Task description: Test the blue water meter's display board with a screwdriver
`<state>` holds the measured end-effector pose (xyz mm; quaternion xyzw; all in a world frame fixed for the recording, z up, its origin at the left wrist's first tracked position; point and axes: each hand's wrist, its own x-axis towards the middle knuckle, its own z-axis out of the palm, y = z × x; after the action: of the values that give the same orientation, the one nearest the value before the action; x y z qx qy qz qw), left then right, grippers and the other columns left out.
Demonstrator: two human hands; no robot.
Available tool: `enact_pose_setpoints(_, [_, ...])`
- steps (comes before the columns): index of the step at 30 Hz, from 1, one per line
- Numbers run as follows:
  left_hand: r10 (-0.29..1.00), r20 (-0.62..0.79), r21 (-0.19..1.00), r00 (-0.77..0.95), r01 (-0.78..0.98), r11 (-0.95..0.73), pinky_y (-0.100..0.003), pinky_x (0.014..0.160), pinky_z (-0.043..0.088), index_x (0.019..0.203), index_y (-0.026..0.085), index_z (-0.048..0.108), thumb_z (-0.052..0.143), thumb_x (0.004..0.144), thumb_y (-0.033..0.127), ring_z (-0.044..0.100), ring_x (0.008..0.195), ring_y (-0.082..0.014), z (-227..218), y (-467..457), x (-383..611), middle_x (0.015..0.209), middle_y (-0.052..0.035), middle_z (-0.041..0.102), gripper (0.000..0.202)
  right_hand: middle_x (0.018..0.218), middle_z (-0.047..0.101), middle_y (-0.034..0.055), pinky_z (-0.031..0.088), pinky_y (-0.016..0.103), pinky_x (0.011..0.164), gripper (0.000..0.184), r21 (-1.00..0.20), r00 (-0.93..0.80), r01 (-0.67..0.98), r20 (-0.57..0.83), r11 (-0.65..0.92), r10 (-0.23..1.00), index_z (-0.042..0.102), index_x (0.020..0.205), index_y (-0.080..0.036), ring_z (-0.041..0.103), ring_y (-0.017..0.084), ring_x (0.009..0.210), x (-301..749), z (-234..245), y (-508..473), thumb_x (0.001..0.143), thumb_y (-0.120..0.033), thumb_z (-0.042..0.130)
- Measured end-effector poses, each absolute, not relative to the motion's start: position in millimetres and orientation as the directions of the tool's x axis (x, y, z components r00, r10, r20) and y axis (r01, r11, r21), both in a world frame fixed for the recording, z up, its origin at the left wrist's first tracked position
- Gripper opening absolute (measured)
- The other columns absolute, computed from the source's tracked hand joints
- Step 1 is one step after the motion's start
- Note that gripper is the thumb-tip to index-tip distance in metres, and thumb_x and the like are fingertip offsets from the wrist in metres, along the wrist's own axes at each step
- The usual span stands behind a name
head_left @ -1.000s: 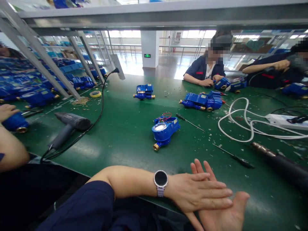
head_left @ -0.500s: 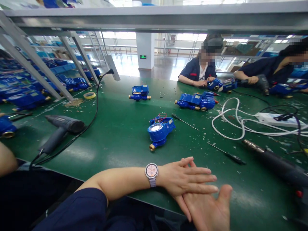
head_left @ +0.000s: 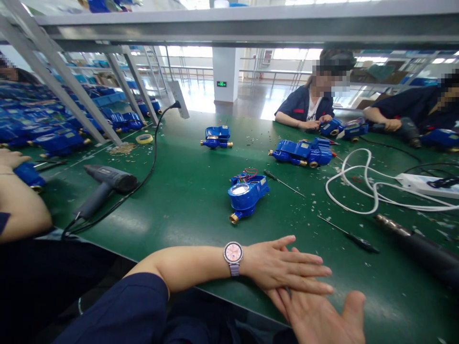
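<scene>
My left hand point(head_left: 287, 268), with a watch point(head_left: 233, 253) on its wrist, lies palm down with the fingers stretched out. It rests across the fingers of my right hand point(head_left: 321, 313), which is palm up with its thumb apart; its fingertips are partly hidden beneath the left. Neither hand holds an object. Beyond them on the green bench point(head_left: 172, 200) sits a blue water meter point(head_left: 247, 193) with a brass end towards me and red wires showing in its open rear compartment. One screwdriver point(head_left: 283, 182) lies just behind it, another screwdriver point(head_left: 353, 236) to the right.
Two heat guns, one at left point(head_left: 107, 184) and one at right point(head_left: 412, 243), lie on the bench. Further meters point(head_left: 303, 153) and a white power strip point(head_left: 426, 184) with looped cable are beyond. Co-workers sit opposite; another person's arm point(head_left: 25, 205) is at left. A metal shelf point(head_left: 229, 31) crosses overhead.
The view has turned slightly left, so the bench things appear further right. My right hand has slid a little outward under the left. A neighbour's forearm and hand show more at left.
</scene>
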<state>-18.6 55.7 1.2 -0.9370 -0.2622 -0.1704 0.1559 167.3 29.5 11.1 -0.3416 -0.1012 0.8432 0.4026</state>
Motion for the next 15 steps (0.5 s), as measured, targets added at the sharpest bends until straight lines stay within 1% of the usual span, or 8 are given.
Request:
enact_pose_setpoints(4, [0.458,0.428,-0.217,0.779,0.581,-0.785,-0.06,0.12,-0.013,0.152,0.026,0.041,0.027,0.102,0.045,0.007,0.156,-0.0254,-5,57,-23,0.163,-0.0069,0.026,0.055,0.139,0.051,0.0181,0.052,0.047,0.094,0.088,-0.46,-0.444,-0.589,-0.503,-0.665,0.741,0.077,0.115,-0.021,0.047,0.035,0.131,171,7,32,0.072,-0.096,0.056])
enact_pose_setpoints(6, [0.494,0.426,-0.203,0.758,0.612,-0.764,-0.059,0.12,-0.013,0.153,0.027,0.039,0.03,0.102,0.049,0.005,0.156,-0.0242,-10,58,-28,0.164,-0.0072,0.024,0.056,0.139,0.05,0.0195,0.05,0.047,0.096,0.091,-0.466,-0.467,-0.596,-0.462,-0.654,0.754,0.076,0.117,-0.018,0.045,0.035,0.132,171,6,33,0.074,-0.096,0.054])
enact_pose_setpoints(9, [0.587,0.429,-0.153,0.687,0.696,-0.702,-0.056,0.121,-0.013,0.155,0.025,0.035,0.035,0.1,0.058,0.004,0.156,-0.0225,-16,58,-39,0.165,-0.0088,0.021,0.064,0.14,0.049,0.021,0.05,0.046,0.099,0.095,-0.475,-0.504,-0.614,-0.379,-0.631,0.776,0.073,0.121,-0.013,0.044,0.036,0.133,172,11,35,0.079,-0.095,0.05])
enact_pose_setpoints(12, [0.68,0.494,-0.051,0.541,0.799,-0.599,-0.05,0.123,-0.01,0.155,0.018,0.033,0.042,0.094,0.069,0.012,0.155,-0.0238,-20,55,-56,0.162,-0.0131,0.027,0.08,0.141,0.047,0.0201,0.046,0.045,0.104,0.095,-0.473,-0.583,-0.596,-0.302,-0.649,0.755,0.071,0.124,-0.012,0.039,0.034,0.137,173,20,34,0.084,-0.094,0.045])
enact_pose_setpoints(14, [0.721,0.558,0.051,0.411,0.85,-0.525,-0.047,0.124,-0.008,0.155,0.015,0.031,0.045,0.085,0.079,0.021,0.153,-0.0278,-24,54,-69,0.159,-0.0181,0.033,0.096,0.145,0.043,0.0183,0.042,0.045,0.108,0.093,-0.48,-0.627,-0.59,-0.233,-0.649,0.743,0.07,0.127,-0.013,0.034,0.032,0.14,173,25,33,0.087,-0.093,0.041])
enact_pose_setpoints(15, [0.734,0.589,0.112,0.338,0.866,-0.488,-0.046,0.124,-0.006,0.155,0.013,0.03,0.046,0.081,0.083,0.024,0.151,-0.0301,-25,54,-76,0.157,-0.0206,0.035,0.103,0.146,0.042,0.0176,0.04,0.044,0.109,0.093,-0.486,-0.644,-0.589,-0.201,-0.646,0.738,0.068,0.129,-0.013,0.031,0.031,0.141,173,27,33,0.089,-0.092,0.04])
